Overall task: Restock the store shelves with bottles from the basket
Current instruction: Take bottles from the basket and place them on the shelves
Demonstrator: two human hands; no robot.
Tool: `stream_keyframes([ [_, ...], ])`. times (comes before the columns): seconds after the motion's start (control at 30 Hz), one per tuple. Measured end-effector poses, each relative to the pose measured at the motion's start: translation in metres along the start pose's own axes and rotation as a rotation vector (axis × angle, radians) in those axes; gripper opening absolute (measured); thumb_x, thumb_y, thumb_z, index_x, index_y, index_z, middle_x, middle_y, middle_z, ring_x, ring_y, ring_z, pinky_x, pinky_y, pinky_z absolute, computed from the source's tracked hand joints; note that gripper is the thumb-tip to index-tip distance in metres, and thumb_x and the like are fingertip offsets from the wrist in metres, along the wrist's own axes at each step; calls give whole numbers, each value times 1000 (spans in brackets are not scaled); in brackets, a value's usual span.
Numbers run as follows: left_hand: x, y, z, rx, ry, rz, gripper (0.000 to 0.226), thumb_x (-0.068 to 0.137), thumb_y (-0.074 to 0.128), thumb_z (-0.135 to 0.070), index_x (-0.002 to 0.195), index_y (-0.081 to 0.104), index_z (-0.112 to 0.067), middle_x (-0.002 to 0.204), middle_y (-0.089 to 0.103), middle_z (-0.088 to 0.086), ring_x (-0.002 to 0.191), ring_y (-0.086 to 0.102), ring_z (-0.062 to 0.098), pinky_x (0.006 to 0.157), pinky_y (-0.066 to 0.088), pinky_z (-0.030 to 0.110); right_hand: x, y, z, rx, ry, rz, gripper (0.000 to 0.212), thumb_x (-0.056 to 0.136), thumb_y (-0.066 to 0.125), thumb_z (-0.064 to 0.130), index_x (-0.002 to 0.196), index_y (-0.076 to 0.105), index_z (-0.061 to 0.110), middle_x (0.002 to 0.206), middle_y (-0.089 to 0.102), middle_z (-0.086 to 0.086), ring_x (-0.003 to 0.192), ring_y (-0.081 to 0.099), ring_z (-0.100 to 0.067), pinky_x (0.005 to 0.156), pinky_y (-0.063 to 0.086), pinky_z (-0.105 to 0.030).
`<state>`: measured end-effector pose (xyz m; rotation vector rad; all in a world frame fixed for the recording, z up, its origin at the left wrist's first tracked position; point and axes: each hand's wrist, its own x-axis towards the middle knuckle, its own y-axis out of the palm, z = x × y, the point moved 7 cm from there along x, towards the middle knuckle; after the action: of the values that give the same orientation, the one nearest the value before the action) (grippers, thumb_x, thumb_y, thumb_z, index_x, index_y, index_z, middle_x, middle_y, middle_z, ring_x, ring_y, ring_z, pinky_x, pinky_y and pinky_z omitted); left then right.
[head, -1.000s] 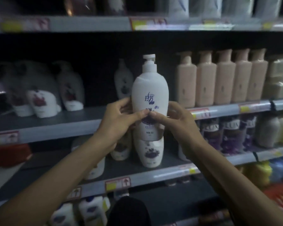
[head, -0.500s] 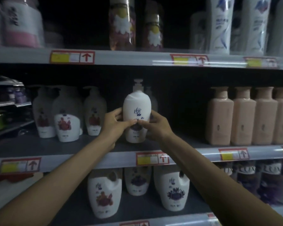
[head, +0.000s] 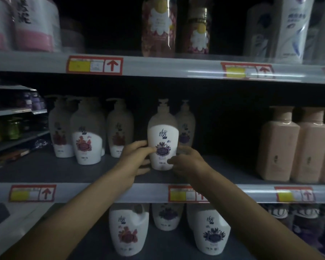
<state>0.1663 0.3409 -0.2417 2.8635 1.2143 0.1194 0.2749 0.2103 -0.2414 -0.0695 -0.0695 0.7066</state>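
Hands are gripping a white pump bottle (head: 162,145) at the centre of the frame, holding it upright at the middle shelf (head: 120,192); whether its base is touching the shelf is unclear. The left hand (head: 134,158) is wrapping its fingers (head: 139,144) round the bottle's left side, thumb lying across the purple flower label. The right hand (head: 186,160) is pinching the lower right side, fingers curled behind, thumb in front. A matching bottle (head: 186,128) is standing just behind, red-flowered bottles (head: 86,139) left of centre, peach bottles (head: 278,151) at the right edge.
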Motion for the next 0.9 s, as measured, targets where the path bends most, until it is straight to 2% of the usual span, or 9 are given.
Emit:
stream_keyframes([
  [0.17,-1,-2,4,-189,-208,6,36,91,63,-38,117,65,-13,116,65,13,110,65,44,100,51,54,-3,11,4,33,67,-17,40,72,60,5,112,66,3,101,67,-25,88,62,-37,72,48,-42],
  [0.23,6,2,3,-206,-221,-1,41,90,62,-40,120,65,-13,120,65,13,112,64,44,100,50,54,0,18,3,27,95,-9,48,65,59,11,111,64,3,111,67,-28,100,67,-41,83,56,-45],
  [0.33,17,10,3,-230,-228,-14,41,90,61,-41,122,64,-15,118,65,12,102,66,37,89,52,46,4,23,5,7,144,-16,38,70,59,11,106,62,3,113,67,-25,109,66,-39,105,52,-54],
  [0.5,34,17,8,-316,-254,-34,39,93,58,-42,122,64,-17,111,66,15,94,63,36,81,50,39,16,27,9,-30,203,-46,37,87,56,2,123,50,4,97,60,-17,93,62,-32,92,56,-46],
  [0.6,42,20,11,-367,-231,-53,40,94,58,-43,125,64,-19,115,66,14,93,64,35,71,52,38,29,27,7,-35,204,-61,44,99,50,4,142,48,2,108,60,-14,107,61,-30,100,53,-40],
  [0.7,51,20,16,-396,-204,-91,42,93,59,-43,127,62,-18,116,66,16,94,68,37,65,54,40,30,29,7,-71,207,-35,46,100,47,-3,146,45,-2,126,61,-18,100,62,-29,85,55,-35],
  [0.77,56,22,18,-409,-198,-114,40,94,60,-42,124,63,-15,112,68,16,93,70,37,67,57,39,33,30,5,-54,201,-8,45,101,45,-4,146,45,-4,146,53,-23,124,58,-38,103,49,-41],
  [0.8,58,22,18,-411,-193,-120,38,94,59,-41,121,65,-14,108,69,15,91,70,37,68,57,39,34,31,4,-39,202,8,46,101,44,-5,147,45,-4,147,52,-23,124,57,-36,102,49,-38],
  [0.9,61,24,17,-410,-176,-122,25,97,56,-38,103,67,-16,95,70,12,84,69,32,69,57,37,36,33,5,-34,194,44,45,102,44,-7,147,45,-3,141,55,-20,91,57,-19,68,44,-18],
])
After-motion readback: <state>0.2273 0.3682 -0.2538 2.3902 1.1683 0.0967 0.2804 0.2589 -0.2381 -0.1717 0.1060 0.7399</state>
